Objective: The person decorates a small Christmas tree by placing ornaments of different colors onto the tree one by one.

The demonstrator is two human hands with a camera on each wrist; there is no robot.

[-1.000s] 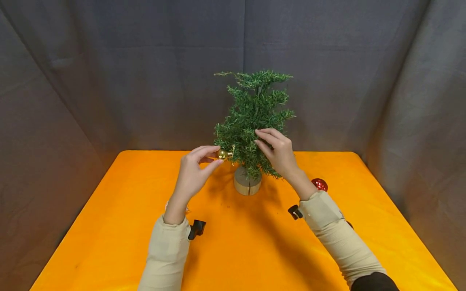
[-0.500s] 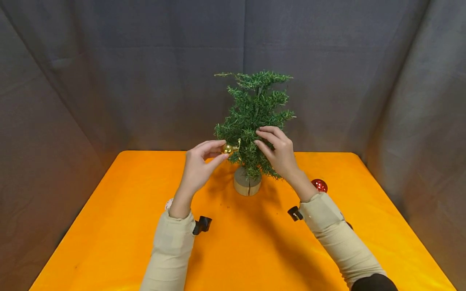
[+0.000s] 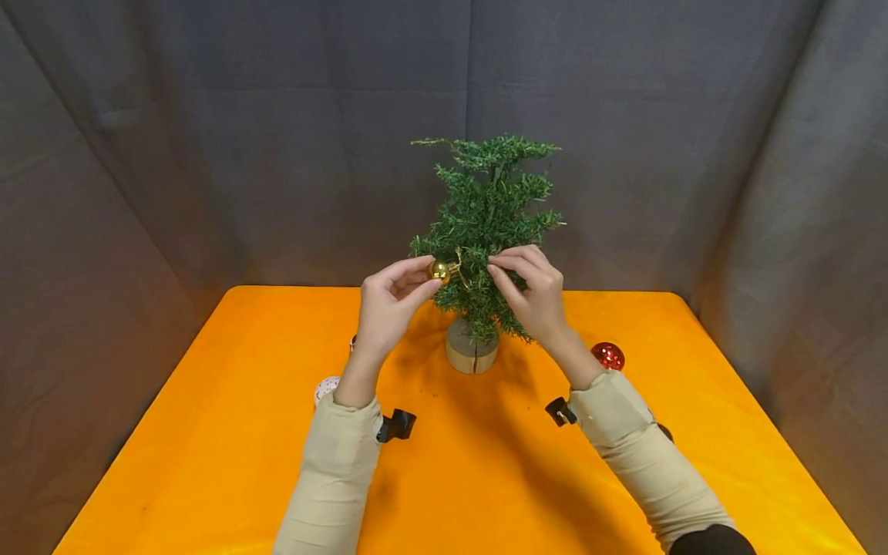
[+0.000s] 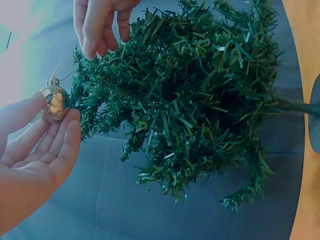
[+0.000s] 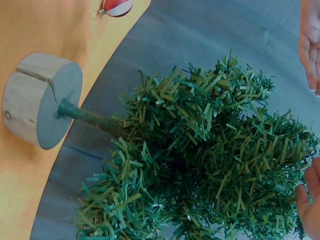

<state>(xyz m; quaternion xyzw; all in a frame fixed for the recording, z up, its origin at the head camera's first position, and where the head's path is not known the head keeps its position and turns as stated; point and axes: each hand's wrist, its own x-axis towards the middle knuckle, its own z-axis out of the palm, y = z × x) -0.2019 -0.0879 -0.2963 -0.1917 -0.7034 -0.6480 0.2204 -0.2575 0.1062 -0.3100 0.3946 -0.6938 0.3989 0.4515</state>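
My left hand (image 3: pixel 388 308) pinches a small shiny gold bauble (image 3: pixel 440 270) between thumb and fingers. A thin gold hanging loop (image 3: pixel 459 266) stretches from the bauble's cap towards the small green artificial Christmas tree (image 3: pixel 486 208). In the left wrist view, the gold bauble (image 4: pixel 54 103) sits at the fingertips, beside the foliage. On the front of the tree, my right hand (image 3: pixel 537 297) pinches a branch tip between thumb and fingers; the exact contact is partly hidden. The right wrist view catches only part of that hand (image 5: pixel 312 202) at its edge.
The tree stands on a round wooden base (image 3: pixel 472 354) on an orange-covered table (image 3: pixel 451 478). A red bauble (image 3: pixel 608 356) lies to the right. A white speckled bauble (image 3: pixel 325 388) lies by my left wrist. A red-and-white bauble (image 5: pixel 118 6) lies farther back. Grey curtains (image 3: pixel 312 154) surround the table.
My left hand has moved up and to the right with the gold bauble, bringing its loop nearer my right fingertips. My right hand stays at the branch, its thumb and fingers now closer together.
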